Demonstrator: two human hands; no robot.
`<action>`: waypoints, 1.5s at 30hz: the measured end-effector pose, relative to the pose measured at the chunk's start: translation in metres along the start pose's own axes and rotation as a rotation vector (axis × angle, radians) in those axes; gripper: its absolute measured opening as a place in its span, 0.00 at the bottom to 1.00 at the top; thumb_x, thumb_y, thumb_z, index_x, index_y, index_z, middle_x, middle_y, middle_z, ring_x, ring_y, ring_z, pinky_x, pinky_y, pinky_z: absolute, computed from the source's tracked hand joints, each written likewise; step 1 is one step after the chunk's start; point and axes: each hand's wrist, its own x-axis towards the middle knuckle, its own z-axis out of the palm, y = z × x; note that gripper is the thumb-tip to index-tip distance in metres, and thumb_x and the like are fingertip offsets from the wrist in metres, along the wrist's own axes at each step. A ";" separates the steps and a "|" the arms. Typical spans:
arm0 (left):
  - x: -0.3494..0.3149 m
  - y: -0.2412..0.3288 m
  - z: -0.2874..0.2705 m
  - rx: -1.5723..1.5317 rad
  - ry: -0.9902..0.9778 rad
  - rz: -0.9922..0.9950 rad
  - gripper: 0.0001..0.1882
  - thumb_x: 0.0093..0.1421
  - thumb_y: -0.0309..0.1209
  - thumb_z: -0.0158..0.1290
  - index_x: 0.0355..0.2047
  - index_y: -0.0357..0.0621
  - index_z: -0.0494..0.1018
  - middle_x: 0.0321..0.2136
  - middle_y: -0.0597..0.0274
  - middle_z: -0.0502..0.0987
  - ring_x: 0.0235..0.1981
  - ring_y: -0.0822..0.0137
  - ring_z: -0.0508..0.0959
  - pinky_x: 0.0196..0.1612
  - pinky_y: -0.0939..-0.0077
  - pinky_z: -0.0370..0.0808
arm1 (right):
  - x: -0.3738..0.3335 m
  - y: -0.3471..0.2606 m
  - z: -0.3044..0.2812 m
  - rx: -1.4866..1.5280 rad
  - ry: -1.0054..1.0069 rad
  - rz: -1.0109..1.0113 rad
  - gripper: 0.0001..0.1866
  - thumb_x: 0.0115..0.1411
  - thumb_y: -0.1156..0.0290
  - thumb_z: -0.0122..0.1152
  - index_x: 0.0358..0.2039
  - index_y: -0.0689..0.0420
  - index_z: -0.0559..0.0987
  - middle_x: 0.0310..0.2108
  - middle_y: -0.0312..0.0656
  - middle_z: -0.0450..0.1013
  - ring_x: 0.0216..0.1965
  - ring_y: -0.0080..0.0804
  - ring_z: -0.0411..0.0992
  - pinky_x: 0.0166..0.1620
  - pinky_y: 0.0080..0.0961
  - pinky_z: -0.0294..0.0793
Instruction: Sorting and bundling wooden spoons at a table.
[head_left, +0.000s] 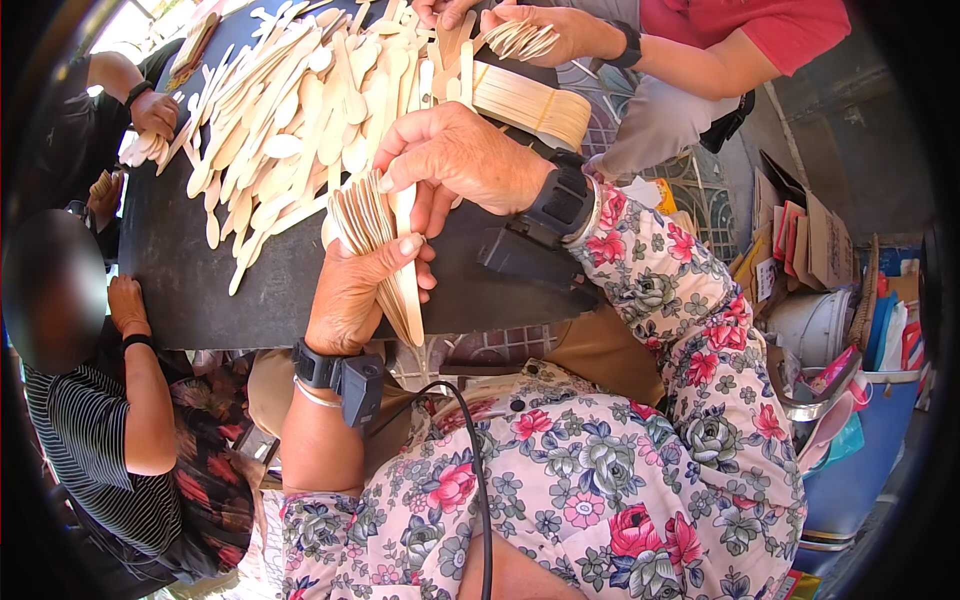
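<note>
One view only, from a camera worn on the person's head, the left of a side-by-side pair. It looks steeply down over the chest and floral sleeves, so the forearms enter from the lower edge and the hands sit close under the lens, near the frame's centre. The dark table (200, 280) lies just beyond them and runs toward the top edge. The fisheye bends straight edges near the rim and leaves black corners. Its wide sweep takes in co-workers at the left edge and the top, and a clutter of boxes (800, 240) far right.
</note>
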 end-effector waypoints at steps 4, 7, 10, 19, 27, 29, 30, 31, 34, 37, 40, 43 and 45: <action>0.003 -0.006 -0.001 -0.024 -0.002 0.044 0.18 0.54 0.26 0.62 0.43 0.35 0.71 0.28 0.54 0.78 0.24 0.64 0.80 0.27 0.73 0.81 | 0.000 0.001 0.001 0.028 -0.007 0.003 0.16 0.55 0.70 0.57 0.40 0.69 0.75 0.25 0.44 0.75 0.19 0.27 0.76 0.21 0.22 0.79; 0.002 -0.006 0.000 -0.006 0.012 0.061 0.19 0.55 0.29 0.62 0.44 0.36 0.69 0.29 0.53 0.78 0.24 0.64 0.80 0.27 0.72 0.80 | 0.001 0.001 0.001 0.017 0.007 0.006 0.17 0.54 0.71 0.56 0.40 0.70 0.75 0.24 0.44 0.75 0.18 0.28 0.76 0.21 0.23 0.79; -0.001 -0.003 0.001 0.029 0.006 0.020 0.21 0.56 0.32 0.61 0.45 0.36 0.68 0.31 0.51 0.77 0.27 0.62 0.80 0.29 0.70 0.80 | 0.000 0.000 -0.003 -0.027 0.030 0.017 0.16 0.53 0.72 0.56 0.40 0.70 0.75 0.23 0.44 0.74 0.18 0.27 0.76 0.21 0.23 0.79; -0.002 -0.005 -0.005 -0.181 -0.122 -0.073 0.22 0.59 0.34 0.59 0.49 0.35 0.68 0.35 0.48 0.78 0.33 0.55 0.82 0.34 0.62 0.82 | -0.006 -0.018 -0.016 -0.137 -0.074 0.066 0.16 0.52 0.75 0.56 0.41 0.67 0.76 0.26 0.44 0.76 0.20 0.26 0.75 0.25 0.21 0.79; 0.002 -0.008 -0.008 -0.075 -0.193 -0.056 0.25 0.58 0.39 0.58 0.49 0.33 0.68 0.36 0.50 0.77 0.34 0.58 0.80 0.34 0.62 0.81 | -0.006 -0.015 -0.016 -0.132 -0.113 0.064 0.16 0.48 0.81 0.57 0.40 0.69 0.76 0.26 0.46 0.75 0.23 0.30 0.77 0.25 0.21 0.77; 0.002 -0.010 -0.008 -0.089 -0.213 -0.020 0.25 0.57 0.40 0.60 0.47 0.33 0.69 0.34 0.52 0.77 0.31 0.60 0.80 0.33 0.63 0.81 | -0.003 -0.014 -0.020 -0.130 -0.225 0.054 0.17 0.51 0.79 0.59 0.44 0.65 0.75 0.30 0.43 0.76 0.25 0.25 0.75 0.29 0.19 0.78; 0.002 -0.010 -0.006 -0.089 -0.216 -0.022 0.25 0.57 0.40 0.60 0.47 0.33 0.69 0.34 0.52 0.77 0.31 0.60 0.80 0.33 0.63 0.81 | -0.004 -0.012 -0.021 -0.130 -0.222 0.054 0.17 0.51 0.79 0.59 0.44 0.65 0.75 0.30 0.43 0.76 0.25 0.25 0.75 0.29 0.19 0.78; 0.001 -0.009 -0.004 -0.086 -0.205 -0.017 0.25 0.57 0.40 0.60 0.46 0.33 0.70 0.32 0.54 0.77 0.29 0.62 0.79 0.32 0.63 0.81 | -0.004 -0.011 -0.021 -0.134 -0.207 0.011 0.17 0.51 0.79 0.59 0.44 0.65 0.74 0.30 0.43 0.76 0.25 0.24 0.75 0.30 0.19 0.77; 0.003 -0.012 -0.008 -0.121 -0.203 -0.006 0.20 0.57 0.36 0.61 0.44 0.34 0.71 0.29 0.57 0.76 0.26 0.64 0.78 0.30 0.63 0.81 | -0.002 -0.007 -0.016 -0.145 -0.151 -0.037 0.19 0.52 0.80 0.58 0.46 0.65 0.74 0.31 0.43 0.76 0.26 0.23 0.75 0.31 0.18 0.76; 0.003 -0.013 -0.009 -0.101 -0.183 0.006 0.17 0.58 0.35 0.60 0.42 0.37 0.72 0.27 0.60 0.74 0.24 0.66 0.76 0.30 0.64 0.80 | -0.001 0.000 -0.010 -0.243 -0.048 -0.091 0.20 0.53 0.81 0.56 0.49 0.66 0.73 0.31 0.41 0.75 0.26 0.23 0.74 0.31 0.19 0.75; 0.004 -0.014 -0.006 -0.063 -0.132 0.004 0.15 0.59 0.38 0.58 0.39 0.39 0.72 0.26 0.63 0.72 0.24 0.67 0.74 0.31 0.66 0.78 | 0.003 0.015 -0.005 -0.374 0.022 -0.203 0.21 0.55 0.81 0.53 0.52 0.67 0.71 0.31 0.40 0.74 0.27 0.23 0.74 0.32 0.20 0.75; 0.004 -0.014 -0.006 -0.092 -0.103 -0.013 0.13 0.59 0.37 0.58 0.38 0.40 0.72 0.26 0.63 0.72 0.25 0.67 0.73 0.30 0.67 0.77 | -0.001 0.014 0.007 -0.449 0.007 -0.233 0.22 0.57 0.80 0.50 0.54 0.68 0.70 0.30 0.40 0.74 0.28 0.23 0.73 0.33 0.21 0.75; 0.004 -0.013 -0.006 -0.096 -0.093 -0.019 0.13 0.59 0.36 0.58 0.37 0.41 0.71 0.25 0.63 0.72 0.25 0.67 0.73 0.30 0.67 0.77 | -0.004 0.009 0.015 -0.483 -0.016 -0.201 0.22 0.58 0.80 0.49 0.54 0.68 0.69 0.31 0.41 0.74 0.29 0.23 0.73 0.33 0.22 0.75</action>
